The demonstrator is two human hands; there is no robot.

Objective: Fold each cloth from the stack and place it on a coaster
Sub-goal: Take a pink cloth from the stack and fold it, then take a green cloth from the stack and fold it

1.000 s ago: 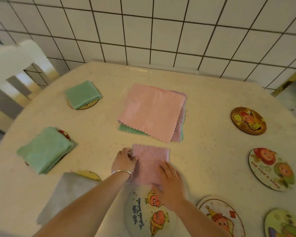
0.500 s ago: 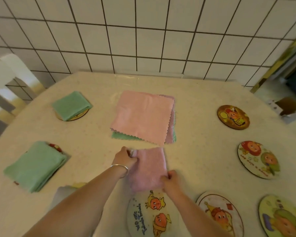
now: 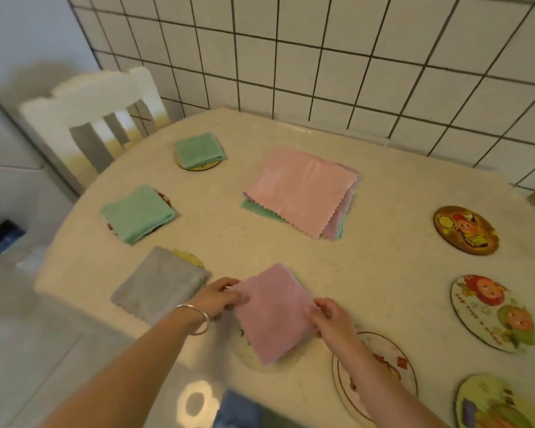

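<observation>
Pink folded cloth, pinched at opposite edges by left hand and right hand, hovers over a coaster; lowering it squarely comes next.

The coaster under the folded pink cloth is mostly covered; only a pale rim is seen, pattern can't be read. The coaster at bottom right is cut by the frame edge. The coaster under the right forearm is partly hidden, its print blurred. Coasters under the green cloths and the grey cloth show as slivers only. Lower layers of the stack are seen as edges; count can't be told. Fingertips of both hands are tucked behind the pink cloth.
</observation>
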